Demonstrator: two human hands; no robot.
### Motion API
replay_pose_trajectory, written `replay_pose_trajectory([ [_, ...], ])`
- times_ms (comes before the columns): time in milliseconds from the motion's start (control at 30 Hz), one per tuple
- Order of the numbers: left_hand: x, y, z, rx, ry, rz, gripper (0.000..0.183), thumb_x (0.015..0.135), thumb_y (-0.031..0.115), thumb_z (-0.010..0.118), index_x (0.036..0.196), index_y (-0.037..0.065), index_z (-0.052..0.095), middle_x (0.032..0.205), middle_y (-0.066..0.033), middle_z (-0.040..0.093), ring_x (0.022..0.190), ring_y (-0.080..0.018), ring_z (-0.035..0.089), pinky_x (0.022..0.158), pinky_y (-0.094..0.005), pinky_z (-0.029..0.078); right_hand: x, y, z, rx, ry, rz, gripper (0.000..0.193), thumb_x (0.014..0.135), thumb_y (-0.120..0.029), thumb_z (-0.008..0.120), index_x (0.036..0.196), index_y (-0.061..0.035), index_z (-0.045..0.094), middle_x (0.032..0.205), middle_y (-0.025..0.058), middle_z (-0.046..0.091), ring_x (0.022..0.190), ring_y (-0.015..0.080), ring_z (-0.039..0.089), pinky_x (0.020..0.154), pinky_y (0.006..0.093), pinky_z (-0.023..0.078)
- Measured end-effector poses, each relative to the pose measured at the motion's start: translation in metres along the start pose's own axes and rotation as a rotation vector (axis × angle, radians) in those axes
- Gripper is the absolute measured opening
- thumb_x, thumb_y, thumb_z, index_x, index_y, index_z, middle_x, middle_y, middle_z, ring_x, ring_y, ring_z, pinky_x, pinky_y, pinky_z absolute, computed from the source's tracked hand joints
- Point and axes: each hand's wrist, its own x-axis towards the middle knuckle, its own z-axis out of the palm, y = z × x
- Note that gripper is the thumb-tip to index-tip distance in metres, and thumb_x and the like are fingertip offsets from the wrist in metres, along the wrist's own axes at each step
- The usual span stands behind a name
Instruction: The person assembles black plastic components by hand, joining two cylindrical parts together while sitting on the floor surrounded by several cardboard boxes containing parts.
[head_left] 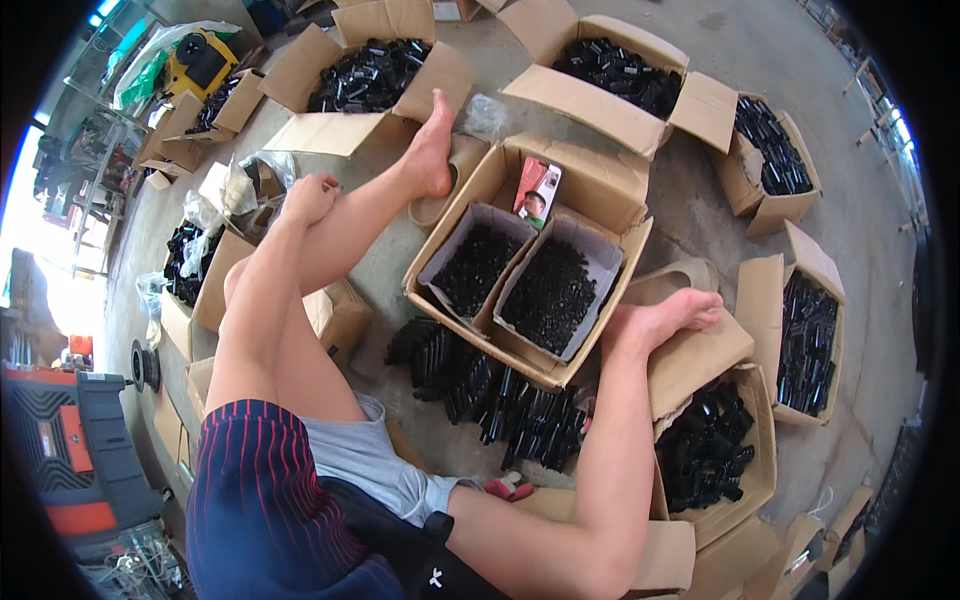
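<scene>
My left hand (312, 198) rests on my raised left shin, its fingers loosely curled, with nothing visible in them. My right hand is not in view. Between my bare feet stands an open cardboard box (590, 180). Inside it are two grey trays (598, 262), side by side, filled with small black pieces. A card with a person's picture (537, 192) leans at the box's far wall. In front of the box lie rows of long black plastic parts (530, 420), stacked on the floor.
Open cartons of glossy black parts surround me: two at the far side (370, 75) (620, 75), several on the right (805, 340), more on the left (190, 260). A tan slipper (462, 165) lies by my left foot. A dark toolbox (85, 450) stands at left.
</scene>
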Motion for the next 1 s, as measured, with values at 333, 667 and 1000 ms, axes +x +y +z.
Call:
replay_pose_trajectory([
  [333, 0.004, 0.002, -0.004, -0.059, -0.037, -0.020, 0.028, 0.088, 0.028, 0.069, 0.108, 0.009, 0.075, 0.103, -0.0151, 0.075, 0.100, -0.0338, 0.071, 0.091, -0.0425, 0.054, 0.012, 0.012, 0.005, -0.060, 0.021, -0.098, 0.086, 0.103, -0.064, 0.023, 0.161, -0.0076, -0.007, 0.168, 0.0086, -0.018, 0.155, 0.0183, -0.014, 0.125, 0.0358, -0.006],
  [667, 0.003, -0.015, 0.002, -0.058, -0.054, 0.000, 0.029, 0.088, 0.027, 0.067, 0.111, 0.011, 0.075, 0.106, -0.0144, 0.075, 0.103, -0.0316, 0.071, 0.093, -0.0422, 0.054, -0.025, -0.010, 0.011, -0.005, 0.016, -0.066, 0.089, 0.102, -0.065, 0.026, 0.161, -0.0043, -0.001, 0.170, 0.0078, -0.008, 0.156, 0.0165, -0.003, 0.126, 0.0319, 0.001],
  [1000, 0.004, -0.017, 0.007, -0.117, -0.001, 0.070, 0.031, 0.089, 0.031, 0.064, 0.110, 0.010, 0.074, 0.108, -0.0155, 0.074, 0.106, -0.0352, 0.069, 0.095, -0.0443, 0.053, -0.002, 0.027, -0.004, -0.033, -0.019, -0.212, 0.096, 0.099, -0.071, 0.029, 0.161, -0.0057, -0.006, 0.169, 0.0048, -0.014, 0.156, 0.0185, 0.006, 0.126, 0.0348, 0.004],
])
